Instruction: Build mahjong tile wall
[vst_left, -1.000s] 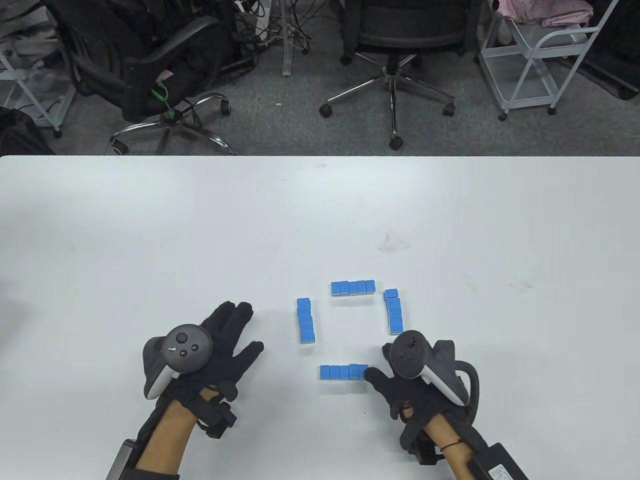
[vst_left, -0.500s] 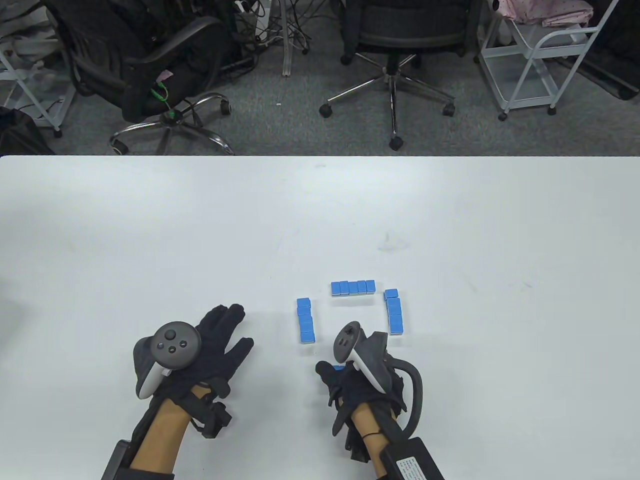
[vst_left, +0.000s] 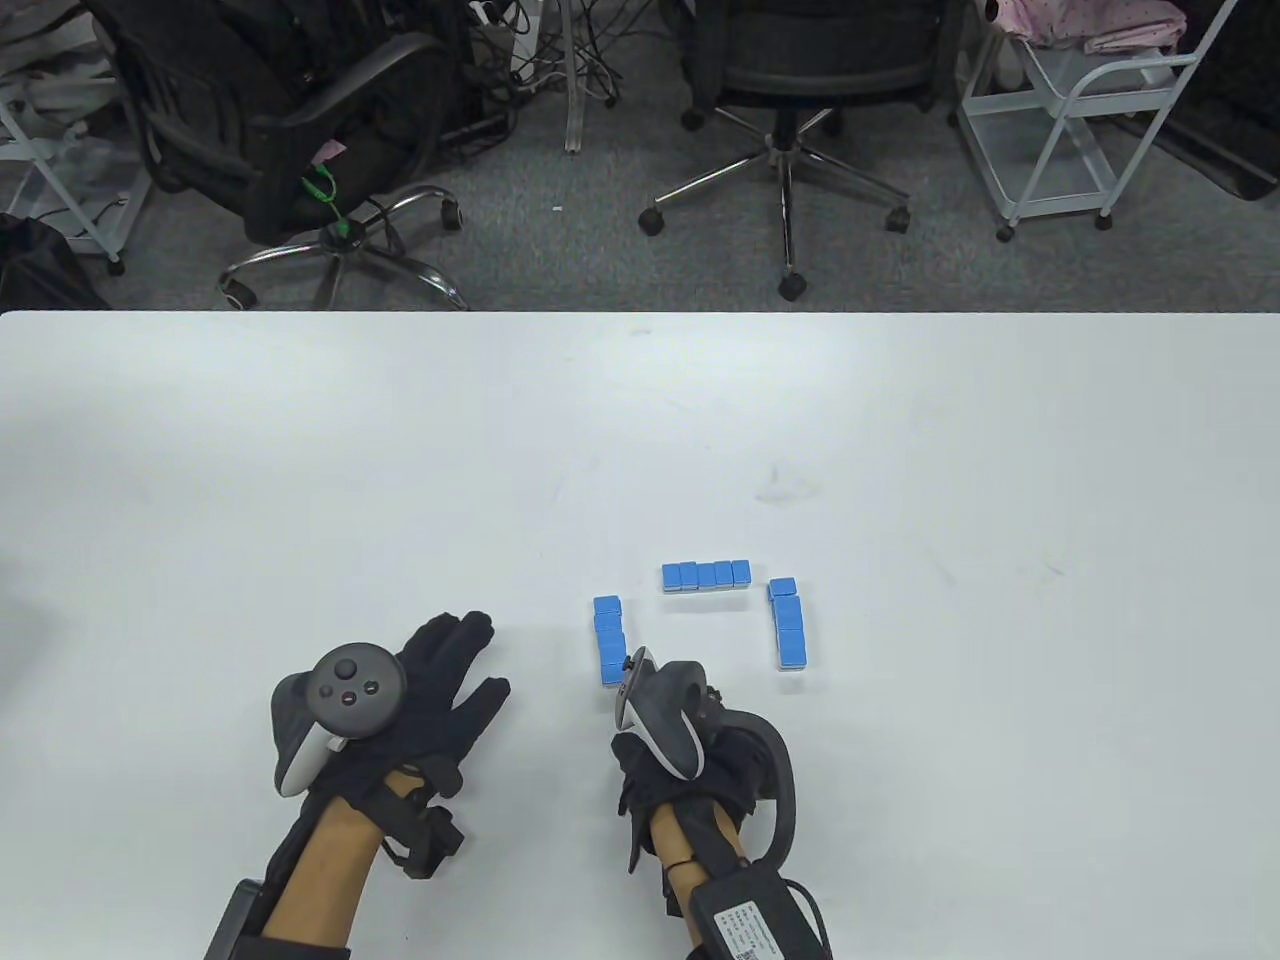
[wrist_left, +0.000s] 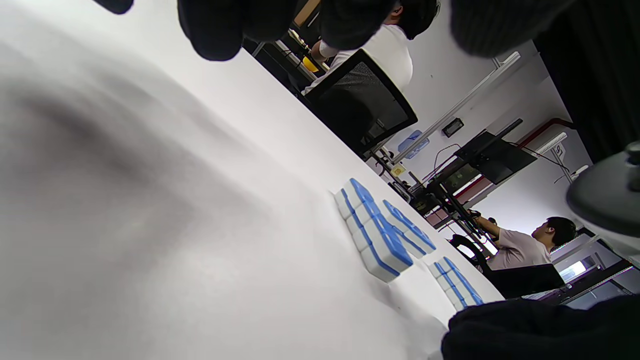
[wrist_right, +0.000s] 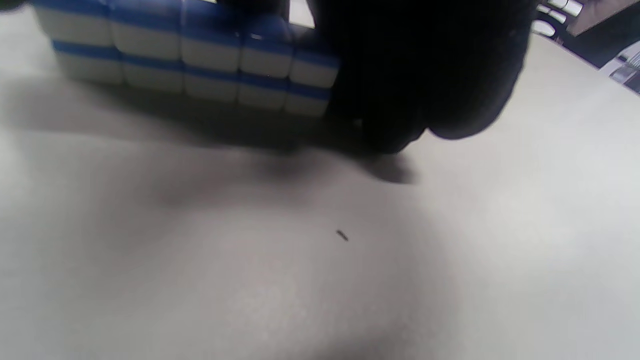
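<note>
Clearly, three sides are already standing: you have a far row of blue-backed, white-bodied mahjong tiles (vst_left: 706, 574), a left row of the same blue tiles (vst_left: 609, 636) and a right row of blue tiles (vst_left: 788, 622) laid out as three sides of a square on the white table (vst_left: 300, 480).
Near side: the near row of stacked blue-and-white tiles (wrist_right: 185, 57) sits under your right hand (vst_left: 690, 745); the right wrist view shows it two tiers high, several tiles long, resting on the table.
Right hand: it covers that row from above in the table view, with dark gloved fingers (wrist_right: 425, 75) against the row's end; whether you are pinching or only pushing it, I cannot tell.
Left hand: your left hand (vst_left: 420, 690) lies flat with fingers spread, to the left of the square, touching no tile.
Done: judging by the layout, four rows are built and three look placed.
Left: likely only squaring the near row up to close the gap between the left and right rows.
Loose ends: the corners are apart, not touching; the right row's far tile sits slightly off line.
</note>
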